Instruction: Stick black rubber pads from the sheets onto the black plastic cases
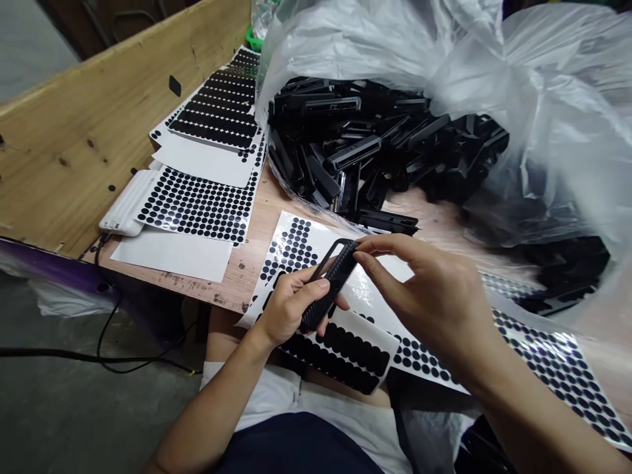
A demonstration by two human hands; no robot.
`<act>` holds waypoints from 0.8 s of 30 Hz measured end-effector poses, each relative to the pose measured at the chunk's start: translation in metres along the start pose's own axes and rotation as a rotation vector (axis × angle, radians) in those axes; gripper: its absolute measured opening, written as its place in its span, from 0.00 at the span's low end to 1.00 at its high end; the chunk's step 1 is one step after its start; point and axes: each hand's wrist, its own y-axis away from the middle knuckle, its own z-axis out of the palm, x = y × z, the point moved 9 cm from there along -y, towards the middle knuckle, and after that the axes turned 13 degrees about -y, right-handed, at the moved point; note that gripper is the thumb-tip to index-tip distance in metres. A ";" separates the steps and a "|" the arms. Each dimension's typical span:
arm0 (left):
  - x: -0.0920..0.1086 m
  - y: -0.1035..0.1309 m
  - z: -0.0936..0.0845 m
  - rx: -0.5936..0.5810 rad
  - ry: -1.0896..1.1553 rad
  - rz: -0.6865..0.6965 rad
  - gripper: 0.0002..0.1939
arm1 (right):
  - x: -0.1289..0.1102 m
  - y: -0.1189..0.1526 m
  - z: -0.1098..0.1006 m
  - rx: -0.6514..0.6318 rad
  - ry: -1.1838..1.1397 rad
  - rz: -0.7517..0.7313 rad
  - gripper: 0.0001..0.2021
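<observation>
Part, blk w/ textured face, gripped in curled L hand over dotted sheets; on my feed R hand thumb + index nearly meet at its far end, can't tell if gripping; bag of similar pcs behind

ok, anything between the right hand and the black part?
Nothing visible. The right hand has its fingers right at the upper end of the black part. The left hand holds the lower portion, clear of that end. The bag sits beyond, not between.
</observation>
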 end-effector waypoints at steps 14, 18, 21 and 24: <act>0.006 -0.002 -0.001 0.014 0.015 0.060 0.21 | 0.112 -0.044 -0.006 0.114 0.164 0.161 0.19; 0.010 -0.004 -0.007 0.099 0.071 0.088 0.21 | 0.145 -0.042 -0.006 0.002 0.253 0.208 0.15; 0.011 -0.004 -0.009 0.144 0.086 0.093 0.21 | 0.142 -0.023 -0.016 0.076 0.227 0.229 0.16; 0.010 -0.003 -0.010 0.150 0.090 0.082 0.20 | 0.135 -0.007 -0.027 0.149 0.174 0.262 0.18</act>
